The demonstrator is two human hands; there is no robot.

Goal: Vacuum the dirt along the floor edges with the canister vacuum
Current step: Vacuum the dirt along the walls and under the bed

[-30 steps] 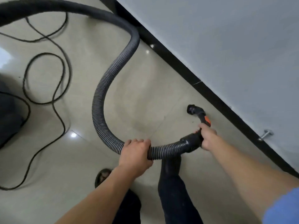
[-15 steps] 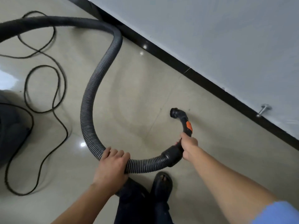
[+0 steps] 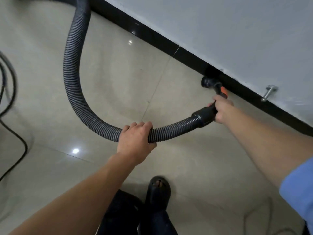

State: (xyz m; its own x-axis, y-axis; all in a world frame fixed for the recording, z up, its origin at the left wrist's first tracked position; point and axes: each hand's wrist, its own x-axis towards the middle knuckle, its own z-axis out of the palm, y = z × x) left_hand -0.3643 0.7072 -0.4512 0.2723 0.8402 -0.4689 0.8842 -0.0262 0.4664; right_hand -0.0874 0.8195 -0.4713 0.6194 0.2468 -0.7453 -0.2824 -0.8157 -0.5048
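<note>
Nozzle [image 3: 207, 82] on the vacuum hose [image 3: 74, 68] is sitting right of centre in the frame, looking like it's pressing against the black baseboard [image 3: 152, 41] where the tile floor [image 3: 118, 82] is meeting the wall [image 3: 220, 31]. The right hand [image 3: 222, 111] is gripping the curved handle [image 3: 223, 92] just behind it, fingers curling round below the orange bit. The left hand [image 3: 135, 139] is wrapping over the ribbed hose, lower and mid-frame.

So the nozzle is lying up and right of the left hand and just above the right one, which is way nearer. The handle's long axis is pointing up and slightly left into the baseboard. That edge is running diagonally from top centre down to the right side, so I'm guessing the next sweep is going along that line.

Half a second back the nozzle was hovering over open tile, clear of the baseboard; now it's in against it.

Further out, the hose is looping away to the upper left, the power cord [image 3: 10, 92] is trailing down the left edge, and a metal door stop [image 3: 269, 93] is sticking out of the wall on the right.
</note>
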